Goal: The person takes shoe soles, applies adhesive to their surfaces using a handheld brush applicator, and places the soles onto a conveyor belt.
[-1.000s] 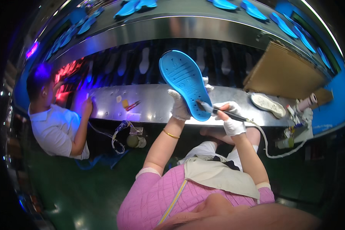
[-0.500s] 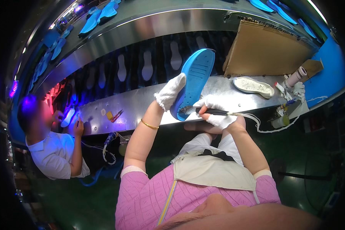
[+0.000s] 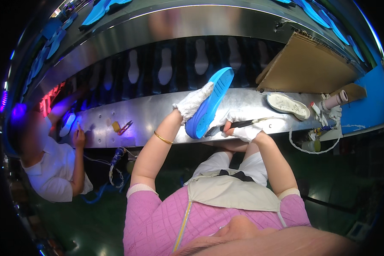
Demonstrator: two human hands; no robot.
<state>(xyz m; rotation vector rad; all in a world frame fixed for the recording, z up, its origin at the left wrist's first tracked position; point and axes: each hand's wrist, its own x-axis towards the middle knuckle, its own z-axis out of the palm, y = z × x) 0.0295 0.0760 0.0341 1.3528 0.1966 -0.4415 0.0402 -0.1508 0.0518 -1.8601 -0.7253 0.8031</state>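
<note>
1. Over the metal bench (image 3: 149, 113), a blue shoe sole (image 3: 216, 101) hangs tilted on edge, its toe pointing up and away, as I watch remotely.
2. The gloved left hand (image 3: 195, 102) grasps the sole along its left side; the partly gloved right hand (image 3: 245, 131) grips a black-handled brush (image 3: 242, 123), whose tip is by the lower end. Whether it touches, I cannot tell.
3. I judge a slip the main risk: hard brushing against that one-sided hold could twist the sole loose. A snag on the white tube (image 3: 266, 120) could jerk the brush.
4. Right of the hands, a pale sole (image 3: 288, 106) lies on the bench; a careless elbow might smear it.
5. Behind it leans a cardboard sheet (image 3: 313, 64), dark printing along its top edge, too slanted for me to read. I make out no brand.
</note>
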